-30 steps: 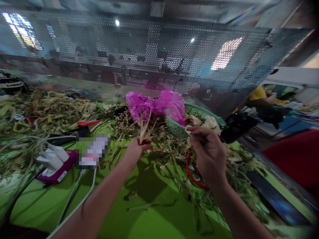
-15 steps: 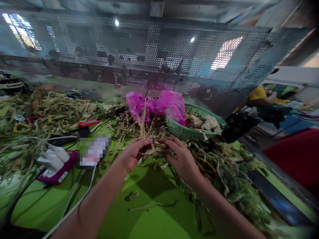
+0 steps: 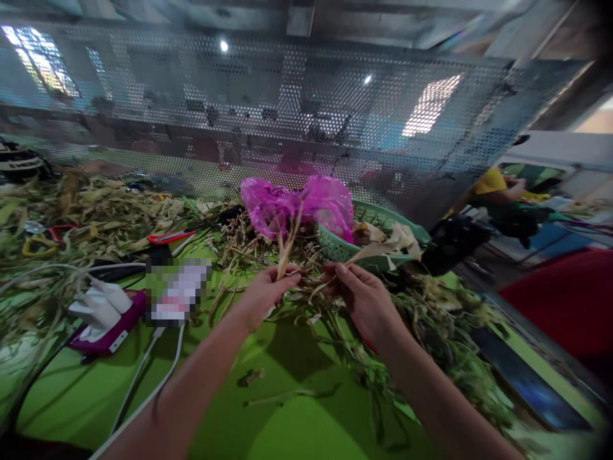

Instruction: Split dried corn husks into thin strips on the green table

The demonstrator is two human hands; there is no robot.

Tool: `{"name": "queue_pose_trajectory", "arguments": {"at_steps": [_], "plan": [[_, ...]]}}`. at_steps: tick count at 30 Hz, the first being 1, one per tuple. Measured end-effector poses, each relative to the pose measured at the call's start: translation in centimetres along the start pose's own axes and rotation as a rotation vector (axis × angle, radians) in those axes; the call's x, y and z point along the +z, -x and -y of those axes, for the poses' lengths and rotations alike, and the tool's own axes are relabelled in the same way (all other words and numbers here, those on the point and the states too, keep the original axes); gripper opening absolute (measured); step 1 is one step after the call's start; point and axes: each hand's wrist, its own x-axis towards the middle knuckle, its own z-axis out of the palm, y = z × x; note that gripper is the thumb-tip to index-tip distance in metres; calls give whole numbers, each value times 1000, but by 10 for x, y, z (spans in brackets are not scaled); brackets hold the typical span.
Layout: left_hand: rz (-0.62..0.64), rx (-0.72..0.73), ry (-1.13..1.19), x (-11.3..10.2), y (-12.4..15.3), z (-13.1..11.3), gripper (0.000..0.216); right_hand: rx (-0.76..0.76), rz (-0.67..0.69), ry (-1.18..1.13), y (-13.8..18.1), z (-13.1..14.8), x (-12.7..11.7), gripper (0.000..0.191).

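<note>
Green tabletop (image 3: 287, 428), dry stalks (image 3: 284, 254) in left hand (image 3: 265, 294), unreadable lettering (image 3: 25, 165).

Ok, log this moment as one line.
left hand: pinching dry stalks | right hand: holding pale dry strip | green basket: beyond right hand

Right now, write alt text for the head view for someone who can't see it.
A person's left hand holds dry stalks; the right hand pinches a pale strip. Beyond them are a pink bag and a green basket, with dried plants strewn over a green table.
</note>
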Motion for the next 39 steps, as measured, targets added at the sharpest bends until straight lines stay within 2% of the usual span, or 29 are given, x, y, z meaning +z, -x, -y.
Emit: {"name": "queue_pose_trajectory", "arguments": {"at_steps": [4, 7, 14, 20, 29, 32, 35, 37, 39], "plan": [[91, 4, 12, 13, 4, 3, 38, 30, 29, -58, -1, -6, 2, 28], [131, 43, 21, 18, 4, 5, 34, 17, 21, 1, 0, -9, 3, 30], [53, 51, 11, 18, 1, 9, 23, 14, 75, 161, -1, -8, 1, 30], [74, 16, -25, 20, 2, 6, 19, 5, -7, 136, -4, -10, -2, 25], [37, 56, -62, 12, -2, 11, 19, 26, 53, 241, -4, -11, -1, 31], [-37, 92, -139, 6, -5, 10, 20, -49, 75, 366, -6, -15, -4, 28], [-199, 139, -203, -4, -7, 6, 21, -244, 110, 569, -7, -19, -7, 23], [-301, 153, -215, -11, -8, 3, 21, -388, 146, 738, -7, -21, -6, 28], [-356, 146, -217, -16, -9, -1, 22, -470, 199, 915, -6, -25, -3, 39]]}}
